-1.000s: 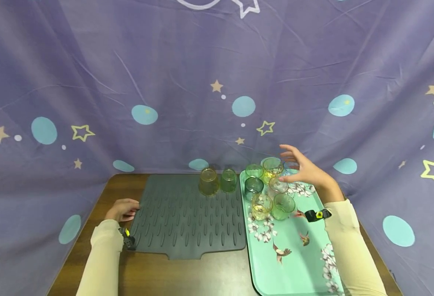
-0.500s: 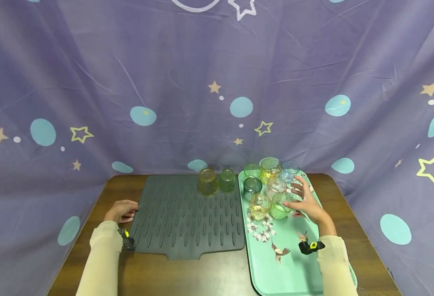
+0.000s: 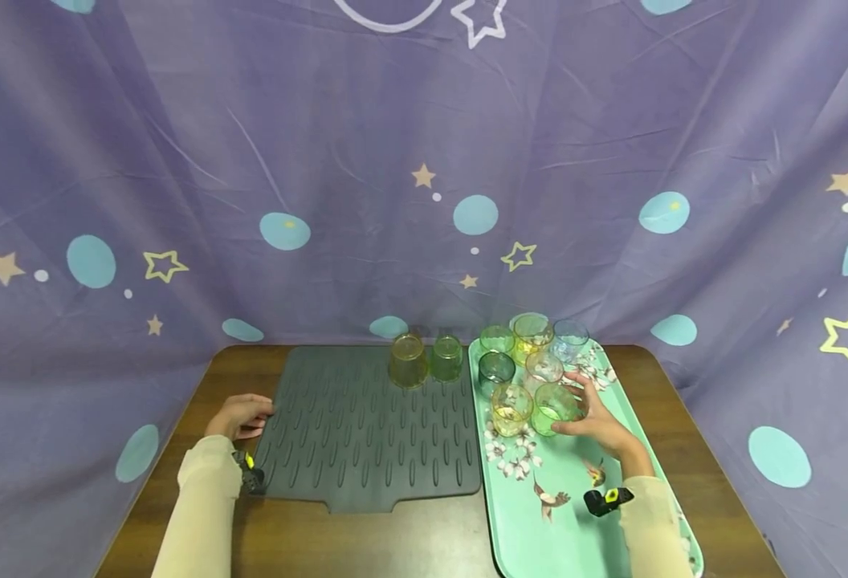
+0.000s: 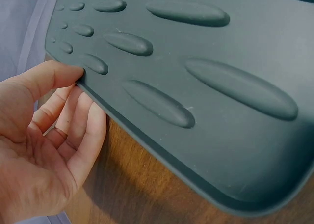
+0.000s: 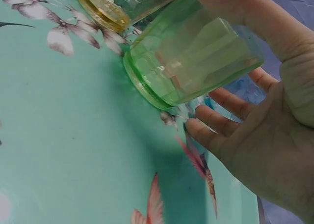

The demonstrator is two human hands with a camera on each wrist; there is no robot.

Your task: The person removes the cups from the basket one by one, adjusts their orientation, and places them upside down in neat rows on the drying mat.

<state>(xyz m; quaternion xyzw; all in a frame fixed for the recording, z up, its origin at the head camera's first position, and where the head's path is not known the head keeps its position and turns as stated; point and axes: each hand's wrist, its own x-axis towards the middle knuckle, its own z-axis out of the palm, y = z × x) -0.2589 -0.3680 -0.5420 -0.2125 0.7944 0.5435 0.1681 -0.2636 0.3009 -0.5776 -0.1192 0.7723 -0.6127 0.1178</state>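
In the head view my left hand [image 3: 239,416] is at the left edge of a dark grey drying mat [image 3: 352,445]. The left wrist view shows the thumb on the mat's rim [image 4: 162,167] and the fingers curled at its underside, pinching it. On the mint tray, my right hand [image 3: 597,421] is spread round the right side of an upright light green glass [image 5: 167,62]. Its thumb [image 5: 255,8] overlaps the glass near the rim, while the lower fingers [image 5: 211,128] are loosely bent beside the wall. A yellow glass [image 3: 511,411] stands to its left.
Two glasses stand upside down at the mat's back right: an amber one [image 3: 408,361] and a green one [image 3: 446,358]. Several coloured glasses, including a dark one [image 3: 496,373] and a blue one [image 3: 570,341], crowd the back of the patterned tray [image 3: 532,530]. A purple curtain [image 3: 366,160] hangs behind.
My right hand has come down and toward me from above the back glasses to the front light green glass. The left hand stays at the mat's edge.
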